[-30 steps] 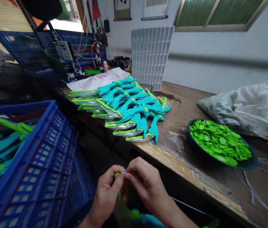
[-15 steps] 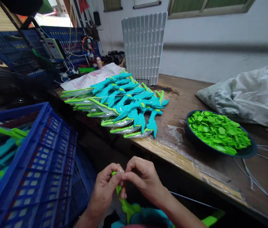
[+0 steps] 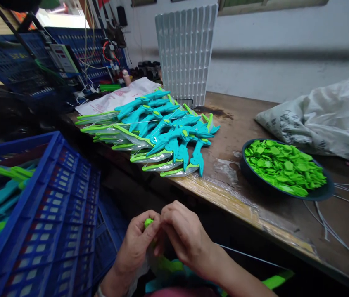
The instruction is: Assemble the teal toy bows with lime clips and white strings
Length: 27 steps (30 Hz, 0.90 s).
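Low in front of me, my left hand (image 3: pixel 138 237) is closed around the green limb tip (image 3: pixel 148 222) of a toy bow. The bow's teal and green body (image 3: pixel 174 274) lies across my lap, partly hidden by my hands. My right hand (image 3: pixel 182 235) is closed against the left fingertips at that tip, its own fingertips mostly out of sight. A white string (image 3: pixel 248 256) runs from behind the right wrist to the bow's other green limb (image 3: pixel 276 280) at lower right; the right hand appears to pinch its end.
Several finished-looking toy bows (image 3: pixel 168 123) are piled on the table (image 3: pixel 233 107). A dark bowl (image 3: pixel 327 198) full of green plastic pieces (image 3: pixel 286 167) stands to their right, near loose strings (image 3: pixel 343 243) and a white sack (image 3: pixel 326 119). At left, a blue crate (image 3: pixel 59 214) contains more bows.
My right hand has rolled over and closed in against the left fingertips, covering more of the green limb. The whole view has shifted slightly.
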Available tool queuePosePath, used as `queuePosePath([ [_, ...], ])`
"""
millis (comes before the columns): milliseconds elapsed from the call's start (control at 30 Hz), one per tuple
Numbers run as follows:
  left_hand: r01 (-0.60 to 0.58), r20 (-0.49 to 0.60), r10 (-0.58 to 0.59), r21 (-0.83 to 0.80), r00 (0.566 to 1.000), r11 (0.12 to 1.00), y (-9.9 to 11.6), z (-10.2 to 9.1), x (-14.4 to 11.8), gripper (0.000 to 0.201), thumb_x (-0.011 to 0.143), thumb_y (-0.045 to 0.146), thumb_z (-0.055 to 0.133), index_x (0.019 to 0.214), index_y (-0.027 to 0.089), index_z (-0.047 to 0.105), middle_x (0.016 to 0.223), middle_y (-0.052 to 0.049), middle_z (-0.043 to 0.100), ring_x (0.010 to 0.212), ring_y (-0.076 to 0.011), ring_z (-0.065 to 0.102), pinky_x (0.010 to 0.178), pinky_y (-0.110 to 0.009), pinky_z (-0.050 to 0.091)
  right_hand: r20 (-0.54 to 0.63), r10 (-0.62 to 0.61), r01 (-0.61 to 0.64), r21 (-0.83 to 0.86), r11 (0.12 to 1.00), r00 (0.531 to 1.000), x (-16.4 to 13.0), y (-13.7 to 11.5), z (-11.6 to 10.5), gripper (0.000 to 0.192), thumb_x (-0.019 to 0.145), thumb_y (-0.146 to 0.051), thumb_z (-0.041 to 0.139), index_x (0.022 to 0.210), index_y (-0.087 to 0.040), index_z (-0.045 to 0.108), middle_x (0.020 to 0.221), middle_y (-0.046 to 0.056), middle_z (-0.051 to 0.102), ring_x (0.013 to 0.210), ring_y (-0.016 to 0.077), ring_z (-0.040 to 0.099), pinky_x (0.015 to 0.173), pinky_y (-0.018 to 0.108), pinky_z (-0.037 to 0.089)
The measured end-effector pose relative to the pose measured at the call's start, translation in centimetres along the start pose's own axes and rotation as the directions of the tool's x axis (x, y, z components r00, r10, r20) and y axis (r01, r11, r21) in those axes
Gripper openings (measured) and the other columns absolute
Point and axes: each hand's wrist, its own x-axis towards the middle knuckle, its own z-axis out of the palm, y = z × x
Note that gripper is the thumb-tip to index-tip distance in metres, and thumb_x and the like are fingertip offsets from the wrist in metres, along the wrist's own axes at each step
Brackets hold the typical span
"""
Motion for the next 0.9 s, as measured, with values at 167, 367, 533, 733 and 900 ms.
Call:
queuePosePath([
  [167,-0.001,-0.068,0.002,0.013,0.998,1.0,0.3,0.3,-0.2,0.035,0.088,0.044,0.075,0.075,0.017,0.056,0.05,0.006,0.053,0.039,-0.0094,0.052,0.041,-0.019,0.043,-0.004,0.236,-0.234,0.118,0.965,0.972,-0.4,-0.4,0.2,0.012,0.101,-0.016,0.044,0.093,-0.019,0.052,0.082,0.001,0.058,0.069,0.0112,0.055,0.063,0.024,0.046],
  [367,-0.012,-0.05,0.015,0.058,0.999,0.998,0.4,0.1,-0.5,0.031,0.09,0.042,0.073,0.078,0.017,0.06,0.054,0.007,0.05,0.038,-0.0091,0.052,0.042,-0.022,0.049,0.002,0.432,-0.41,0.318,0.855,0.902,-0.2,-0.3,-0.3,0.01,0.095,-0.017,0.06,0.085,-0.019,0.058,0.076,-0.003,0.06,0.067,0.0089,0.057,0.062,0.02,0.046],
  [533,-0.036,-0.002,0.036,0.012,0.999,0.999,0.0,0.1,-0.3,0.031,0.093,0.04,0.069,0.075,0.016,0.06,0.052,0.006,0.049,0.038,-0.0082,0.05,0.042,-0.02,0.047,-0.136,0.182,-0.157,0.175,0.972,0.974,-1.0,0.1,0.2,0.013,0.099,-0.013,0.055,0.089,-0.017,0.061,0.083,0.002,0.062,0.075,0.0108,0.058,0.068,0.022,0.047],
  [733,-0.055,-0.017,0.055,0.006,0.998,0.998,-0.5,0.1,-0.4,0.029,0.096,0.036,0.066,0.075,0.017,0.06,0.052,0.006,0.049,0.038,-0.0082,0.051,0.041,-0.019,0.046,-0.115,0.235,-0.207,0.219,0.954,0.965,-1.4,-0.2,0.1,0.012,0.098,-0.012,0.056,0.091,-0.016,0.064,0.086,0.004,0.063,0.076,0.0111,0.06,0.069,0.022,0.049],
  [900,-0.058,-0.042,0.059,0.022,0.997,0.998,-0.5,0.2,-0.4,0.03,0.095,0.037,0.067,0.073,0.017,0.059,0.052,0.006,0.049,0.039,-0.0087,0.051,0.041,-0.02,0.045,-0.063,0.26,-0.24,0.225,0.944,0.964,-1.3,-0.6,-0.3,0.011,0.098,-0.012,0.057,0.091,-0.015,0.065,0.087,0.004,0.064,0.079,0.0118,0.061,0.071,0.022,0.049],
])
